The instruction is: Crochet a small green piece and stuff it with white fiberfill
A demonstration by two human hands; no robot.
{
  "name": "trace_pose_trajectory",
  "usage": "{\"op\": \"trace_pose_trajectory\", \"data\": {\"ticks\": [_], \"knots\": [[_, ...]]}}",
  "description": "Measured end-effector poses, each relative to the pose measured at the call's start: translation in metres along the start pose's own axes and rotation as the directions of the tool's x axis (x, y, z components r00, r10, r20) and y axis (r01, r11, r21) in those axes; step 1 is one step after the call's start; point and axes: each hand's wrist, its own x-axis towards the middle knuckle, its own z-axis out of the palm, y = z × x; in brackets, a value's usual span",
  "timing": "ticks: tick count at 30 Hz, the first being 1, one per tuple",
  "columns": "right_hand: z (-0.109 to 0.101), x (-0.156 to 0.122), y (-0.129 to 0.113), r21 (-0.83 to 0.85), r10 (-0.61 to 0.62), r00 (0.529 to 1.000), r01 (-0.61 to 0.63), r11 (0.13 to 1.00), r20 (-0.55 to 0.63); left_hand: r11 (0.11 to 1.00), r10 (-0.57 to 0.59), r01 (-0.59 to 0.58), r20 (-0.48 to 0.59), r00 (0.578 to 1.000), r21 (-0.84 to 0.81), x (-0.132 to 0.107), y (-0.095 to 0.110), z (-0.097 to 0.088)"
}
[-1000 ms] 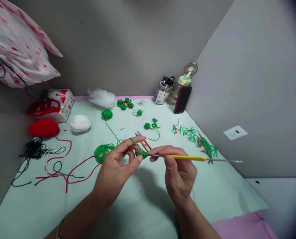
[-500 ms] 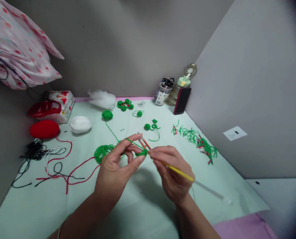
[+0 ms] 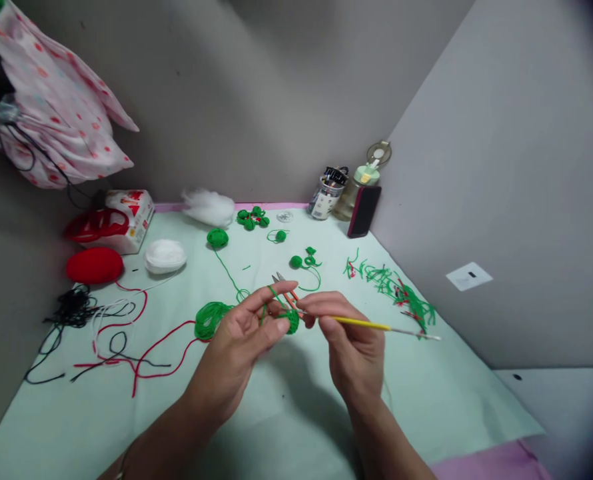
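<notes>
Between thumb and fingers, my left hand (image 3: 241, 340) pinches a small round green crochet piece (image 3: 291, 321). A strand of green yarn runs over its raised index finger. My right hand (image 3: 354, 347) grips a crochet hook (image 3: 361, 323) with a yellow handle, held nearly level. The hook's tip is at the crochet piece, though the exact stitch is too small to make out. Behind the fingers lie orange-handled scissors (image 3: 279, 278), partly hidden. A loose green yarn skein (image 3: 210, 321) rests just left of my left hand.
Along the left are a red yarn ball (image 3: 94, 265), a white yarn ball (image 3: 165, 257) and tangled black yarn (image 3: 70, 307). White stuffing (image 3: 209, 208) and green crocheted pieces (image 3: 253, 218) sit at the back. Green yarn scraps (image 3: 401, 290), a phone (image 3: 364, 212) and a pen cup (image 3: 325, 198) are rightward.
The hook has swung from slanting downward to nearly level. The green piece has turned, showing more of its round face. The whole view has shifted slightly.
</notes>
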Motion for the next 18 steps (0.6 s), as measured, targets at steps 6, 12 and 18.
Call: {"op": "trace_pose_trajectory", "data": {"ticks": [6,12,18], "knots": [[0.000,-0.017,0.002,-0.401,-0.220,0.969,0.247,0.882,0.114,1.000,0.005,-0.006,-0.067,0.998,-0.017,0.001,-0.013,0.003],[-0.007,-0.013,0.002,-0.323,-0.201,0.980,0.190,0.927,0.001,0.940,-0.191,0.198,0.050,0.980,-0.280,0.006,-0.008,0.001],[-0.001,-0.002,0.005,0.052,0.086,0.996,-0.085,0.995,-0.007,0.997,-0.034,0.035,0.019,0.999,-0.065,0.003,-0.007,0.001]]}}
